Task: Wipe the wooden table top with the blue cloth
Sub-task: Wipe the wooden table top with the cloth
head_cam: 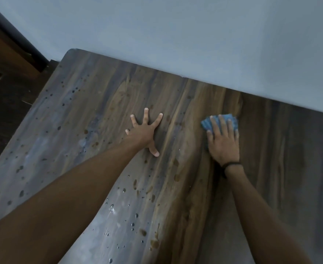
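Fingers of your right hand lie flat and together, pressing the folded blue cloth onto the wooden table top; the cloth peeks out beyond your fingertips, not far from the far edge where the table meets the pale wall. Your left hand holds nothing: its fingers are splayed wide and planted on the wood, bracing you.

Judging by the surface, you are partway through. The stretch to the right of the cloth looks dry and even, while water droplets and darker spots speckle the middle and the whole left side, down to the near edge.

You have open room to sweep leftward; only your own bracing hand sits in that path. The wall blocks any overshoot forward, and the rounded far-left corner drops off to the dark floor.
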